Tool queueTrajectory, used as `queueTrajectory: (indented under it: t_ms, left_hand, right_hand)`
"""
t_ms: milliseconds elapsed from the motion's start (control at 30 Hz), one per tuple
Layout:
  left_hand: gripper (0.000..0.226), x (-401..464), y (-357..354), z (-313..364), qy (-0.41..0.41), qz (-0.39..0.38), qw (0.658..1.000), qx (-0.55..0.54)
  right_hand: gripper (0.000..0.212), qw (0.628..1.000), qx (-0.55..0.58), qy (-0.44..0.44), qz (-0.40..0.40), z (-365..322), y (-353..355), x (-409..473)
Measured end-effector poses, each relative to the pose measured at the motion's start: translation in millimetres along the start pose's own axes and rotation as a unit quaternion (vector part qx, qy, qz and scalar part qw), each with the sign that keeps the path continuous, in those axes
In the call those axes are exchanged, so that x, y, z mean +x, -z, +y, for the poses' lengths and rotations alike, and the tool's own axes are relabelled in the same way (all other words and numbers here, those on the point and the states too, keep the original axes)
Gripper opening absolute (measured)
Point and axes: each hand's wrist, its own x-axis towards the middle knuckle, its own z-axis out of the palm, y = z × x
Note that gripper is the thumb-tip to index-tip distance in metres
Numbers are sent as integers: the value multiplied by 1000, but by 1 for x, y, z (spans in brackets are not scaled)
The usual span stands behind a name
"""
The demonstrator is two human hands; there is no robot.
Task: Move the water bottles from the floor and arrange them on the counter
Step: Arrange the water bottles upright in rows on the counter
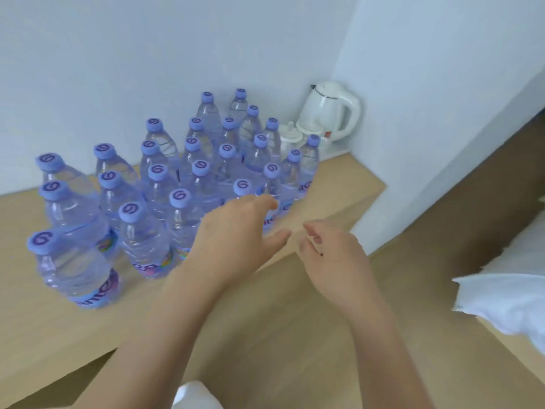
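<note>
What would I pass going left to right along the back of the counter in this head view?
Water bottles → small white lidded cups → white kettle in the corner, then the wall.

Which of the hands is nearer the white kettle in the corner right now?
Right. The right hand hovers open over the counter edge, below the kettle; the left hand sits farther left, fingers against the front bottles.

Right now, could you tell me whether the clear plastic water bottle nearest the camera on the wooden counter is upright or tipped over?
Upright: the clear plastic water bottle stands on its base, purple cap on top.
</note>
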Motion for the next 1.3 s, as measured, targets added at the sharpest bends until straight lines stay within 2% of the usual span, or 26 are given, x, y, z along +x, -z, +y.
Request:
queueTrajectory:
  t_ms: [100, 300, 367, 500, 733, 833, 1033, 1300]
  left_hand:
    - [46, 17, -30, 43, -44, -48, 998, -6]
    - [45, 49, -102, 138, -118, -130, 984, -22]
    - [46, 61, -125, 162, -136, -176, 975, -19]
    - [45, 90, -169, 204, -176, -234, 956, -16]
    - [39, 171, -239, 265, -221, -286, 932, -18]
    - [41, 219, -266, 292, -252, -297, 921, 15]
    - [42, 307, -310, 342, -296, -325, 897, 49]
    - [47, 384, -373, 398, -311, -350, 882, 52]
  right_hand:
    - [32, 998, -10, -64, 11, 52, 29, -19]
    - [32, 969, -11, -226, 102, 166, 85, -55]
    - [29, 958, -13, -263, 114, 196, 96, -62]
    - [38, 938, 5, -319, 134, 250, 116, -62]
    - [36, 913, 20, -379, 148, 325, 148, -7]
    - [30, 903, 14, -400, 157, 351, 168, 32]
    - [34, 892, 7, -423, 159, 397, 205, 94]
    - [31, 881, 11, -444, 164, 478, 250, 150]
